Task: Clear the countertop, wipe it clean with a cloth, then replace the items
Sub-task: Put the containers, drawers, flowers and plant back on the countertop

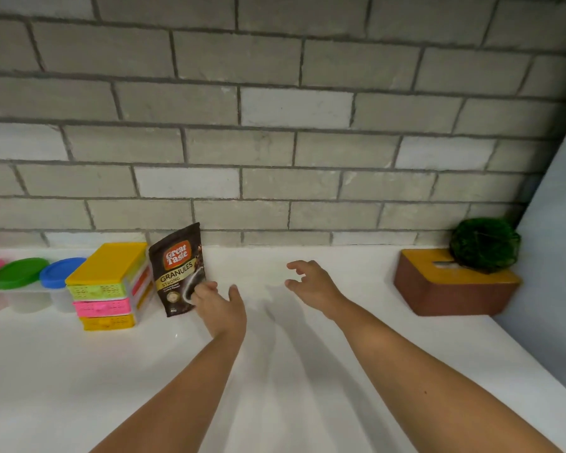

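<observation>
The left hand [219,305] touches the dark brown foil coffee pouch [178,269] low down, thumb spread wide. It looks light and floppy; grab its sides. The right hand [311,286] hangs loose, empty.

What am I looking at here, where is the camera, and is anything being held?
There is no machine: a person works with bare hands, and the one picture comes from a camera worn on the head, looking down. The left hand touches the lower edge of a dark brown coffee granules pouch with its fingers, thumb apart; the right hand hovers open, holding nothing. On the white countertop stand a row of round tubs with pink, green and blue lids, a stack of coloured plastic drawers with a yellow lid, and a brown box with a yellow top bearing a green ball.
</observation>
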`<action>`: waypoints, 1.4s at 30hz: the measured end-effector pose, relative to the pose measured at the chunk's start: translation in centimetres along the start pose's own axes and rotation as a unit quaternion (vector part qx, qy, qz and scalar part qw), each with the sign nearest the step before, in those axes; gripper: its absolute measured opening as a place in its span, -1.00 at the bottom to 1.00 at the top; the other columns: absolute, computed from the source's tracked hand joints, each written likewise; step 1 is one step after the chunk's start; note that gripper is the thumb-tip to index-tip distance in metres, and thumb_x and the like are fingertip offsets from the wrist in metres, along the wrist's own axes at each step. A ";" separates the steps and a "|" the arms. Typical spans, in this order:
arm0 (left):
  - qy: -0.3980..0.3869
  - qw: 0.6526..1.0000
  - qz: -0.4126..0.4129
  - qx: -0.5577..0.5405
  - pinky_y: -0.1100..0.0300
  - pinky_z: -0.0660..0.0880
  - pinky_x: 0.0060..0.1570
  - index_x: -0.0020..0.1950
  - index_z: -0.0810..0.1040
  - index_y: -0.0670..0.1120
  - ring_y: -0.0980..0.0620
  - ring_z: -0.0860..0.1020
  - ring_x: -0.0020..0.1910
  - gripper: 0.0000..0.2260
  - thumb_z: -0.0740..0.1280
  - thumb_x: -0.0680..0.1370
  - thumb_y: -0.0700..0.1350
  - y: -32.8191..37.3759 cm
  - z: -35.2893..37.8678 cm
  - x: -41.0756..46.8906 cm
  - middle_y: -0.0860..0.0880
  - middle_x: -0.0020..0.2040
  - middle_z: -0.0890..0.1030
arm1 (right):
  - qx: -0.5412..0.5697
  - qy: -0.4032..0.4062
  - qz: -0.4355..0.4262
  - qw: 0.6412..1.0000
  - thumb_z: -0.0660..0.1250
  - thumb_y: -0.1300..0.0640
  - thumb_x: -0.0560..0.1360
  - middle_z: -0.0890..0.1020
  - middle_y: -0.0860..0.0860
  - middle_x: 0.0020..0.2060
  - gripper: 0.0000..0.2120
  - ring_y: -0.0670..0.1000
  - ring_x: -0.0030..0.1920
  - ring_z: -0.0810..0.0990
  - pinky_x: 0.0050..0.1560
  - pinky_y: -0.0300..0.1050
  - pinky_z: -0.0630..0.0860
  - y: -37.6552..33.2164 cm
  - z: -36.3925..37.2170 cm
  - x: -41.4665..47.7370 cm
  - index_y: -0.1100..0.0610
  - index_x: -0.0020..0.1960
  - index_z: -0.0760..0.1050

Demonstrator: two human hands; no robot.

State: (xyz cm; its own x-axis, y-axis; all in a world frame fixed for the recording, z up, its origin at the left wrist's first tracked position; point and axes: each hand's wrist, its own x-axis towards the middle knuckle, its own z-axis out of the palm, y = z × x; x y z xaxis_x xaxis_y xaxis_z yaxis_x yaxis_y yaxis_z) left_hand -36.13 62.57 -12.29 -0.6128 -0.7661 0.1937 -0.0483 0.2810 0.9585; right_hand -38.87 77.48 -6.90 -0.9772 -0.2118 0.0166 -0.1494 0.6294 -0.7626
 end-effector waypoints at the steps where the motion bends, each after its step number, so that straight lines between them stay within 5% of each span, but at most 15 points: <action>1: -0.015 1.000 0.008 -0.004 -0.03 0.39 0.10 0.11 0.38 -0.31 -0.24 0.42 0.10 -0.72 0.37 0.47 -0.26 0.5 0.8 -0.8 -0.28 0.14 0.41 | 0.001 0.014 0.005 1.000 0.27 0.14 0.55 0.39 0.11 0.28 -0.62 0.05 0.29 0.42 0.18 -0.21 0.35 0.6 -1.0 -0.3 0.10 0.35 0.40; 8: -0.143 0.988 0.037 -0.050 -0.10 0.42 0.15 0.18 0.36 -0.22 -0.17 0.46 0.08 -0.70 0.35 0.50 -0.22 4.4 7.9 -7.4 -0.18 0.16 0.38 | -0.023 0.146 0.035 0.988 0.29 0.21 0.51 0.47 0.13 0.17 -0.69 0.07 0.19 0.50 0.05 -0.28 0.33 6.2 -9.9 -2.1 0.14 0.25 0.48; 14: -0.235 0.969 0.063 -0.051 0.10 0.42 0.08 0.20 0.44 -0.15 -0.13 0.50 0.09 -0.75 0.31 0.54 -0.17 7.3 13.4 -13.0 -0.14 0.20 0.40 | -0.091 0.270 0.062 0.956 0.29 0.32 0.45 0.48 0.18 0.01 -0.73 0.22 0.12 0.47 0.11 -0.05 0.38 12.2 -17.3 -3.6 0.29 0.15 0.52; 21: -0.361 0.928 0.083 -0.032 0.10 0.37 0.28 0.25 0.49 -0.01 -0.03 0.45 0.21 -0.75 0.22 0.59 -0.04 9.9 18.3 -17.2 -0.02 0.27 0.38 | -0.050 0.365 0.157 0.916 0.41 0.11 0.44 0.28 0.22 0.31 -0.38 0.26 0.29 0.33 0.29 0.07 0.34 17.9 -23.6 -3.5 0.13 0.43 0.24; 26: -0.411 0.906 0.080 -0.058 0.23 0.30 0.28 0.19 0.55 0.01 0.04 0.42 0.26 -0.78 0.22 0.59 -0.04 10.8 20.0 -18.8 0.00 0.25 0.42 | -0.048 0.337 0.190 0.921 0.44 -0.06 0.40 0.18 0.22 0.39 -0.13 0.28 0.37 0.25 0.32 0.13 0.33 19.9 -25.8 -1.7 0.07 0.52 0.00; 34: -0.421 0.901 0.081 -0.063 0.33 0.25 0.20 0.26 0.52 0.02 0.07 0.38 0.28 -0.74 0.23 0.59 -0.03 11.5 21.7 -19.5 0.02 0.29 0.40 | -0.090 0.329 0.170 0.925 0.38 -0.11 0.45 0.24 0.26 0.32 -0.13 0.30 0.24 0.40 0.14 0.10 0.45 21.2 -26.4 -0.2 -0.09 0.53 -0.14; 42: -0.415 0.904 0.089 -0.051 0.30 0.27 0.21 0.25 0.52 0.00 0.05 0.39 0.28 -0.74 0.25 0.58 -0.04 11.4 21.8 -19.5 0.01 0.29 0.40 | -0.086 0.346 0.163 0.920 0.45 -0.06 0.38 0.36 0.27 0.21 -0.24 0.29 0.09 0.50 -0.02 0.06 0.52 21.6 -26.6 0.3 0.02 0.44 0.13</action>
State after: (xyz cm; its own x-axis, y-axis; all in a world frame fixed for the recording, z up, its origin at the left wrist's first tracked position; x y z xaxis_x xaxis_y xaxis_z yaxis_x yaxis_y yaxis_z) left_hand -41.93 93.28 -9.70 -0.9866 -0.0052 0.1634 0.1559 0.2698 0.9502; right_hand -46.36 110.88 -6.15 -0.8276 0.4985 0.2580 0.2054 0.6967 -0.6873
